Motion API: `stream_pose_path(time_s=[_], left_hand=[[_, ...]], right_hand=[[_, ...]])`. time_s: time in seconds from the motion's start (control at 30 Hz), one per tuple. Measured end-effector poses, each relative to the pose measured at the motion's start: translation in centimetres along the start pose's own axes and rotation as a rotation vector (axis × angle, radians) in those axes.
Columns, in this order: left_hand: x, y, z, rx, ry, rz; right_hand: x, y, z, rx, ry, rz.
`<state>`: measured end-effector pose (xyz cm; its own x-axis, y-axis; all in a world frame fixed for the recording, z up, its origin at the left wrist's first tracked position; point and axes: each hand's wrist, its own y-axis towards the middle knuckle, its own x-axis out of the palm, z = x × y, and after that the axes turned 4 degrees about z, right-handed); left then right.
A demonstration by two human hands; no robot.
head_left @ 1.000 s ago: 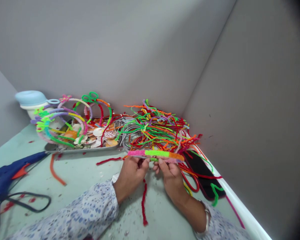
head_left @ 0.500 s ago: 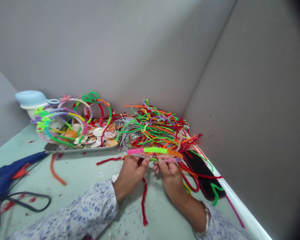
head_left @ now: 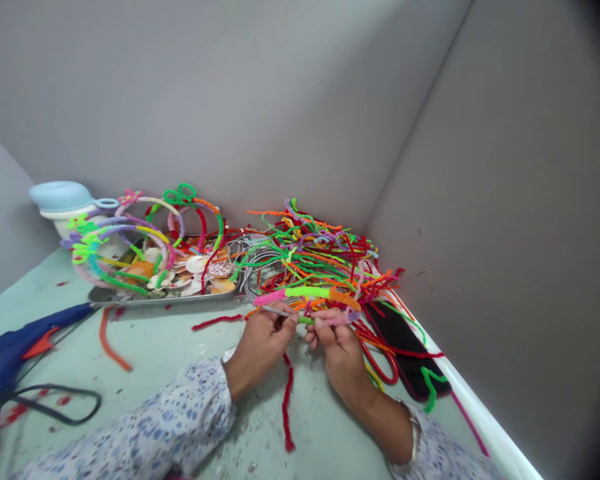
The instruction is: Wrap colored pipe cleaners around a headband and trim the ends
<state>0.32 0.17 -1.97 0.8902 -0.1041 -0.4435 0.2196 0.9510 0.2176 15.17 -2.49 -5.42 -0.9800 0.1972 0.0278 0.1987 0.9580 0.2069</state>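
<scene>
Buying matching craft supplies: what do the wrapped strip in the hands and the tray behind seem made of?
The wrapped strip looks like chenille pipe cleaner: matte, fuzzy fibres; its core is hidden. The tray looks like metal, perhaps aluminium or steel, going by its bright, reflective rim.
</scene>
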Motion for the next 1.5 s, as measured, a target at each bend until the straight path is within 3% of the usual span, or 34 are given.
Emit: stream_pose_path(time_s=[0.23, 0.57, 1.03, 1.5], left_hand=[[0.17, 0.04, 0.12, 0.011, 0.039, -0.031], [0.31, 0.36, -0.17, -0.076, -0.186, -0.036], [0.25, 0.54, -0.05, -0.189, -0.222, -0.072], [0.35, 0.35, 0.2, -0.186, -0.298, -0.097]], right_hand=[[0.06, 0.15, 0.36, 0.034, 0.025, 0.025], [0.04, 0.17, 0.54, 0.045, 0.029, 0.008], [0.07, -0.01, 0.46, -0.002, -0.042, 0.007], [0.09, -0.13, -0.08, 0.013, 0.006, 0.001]])
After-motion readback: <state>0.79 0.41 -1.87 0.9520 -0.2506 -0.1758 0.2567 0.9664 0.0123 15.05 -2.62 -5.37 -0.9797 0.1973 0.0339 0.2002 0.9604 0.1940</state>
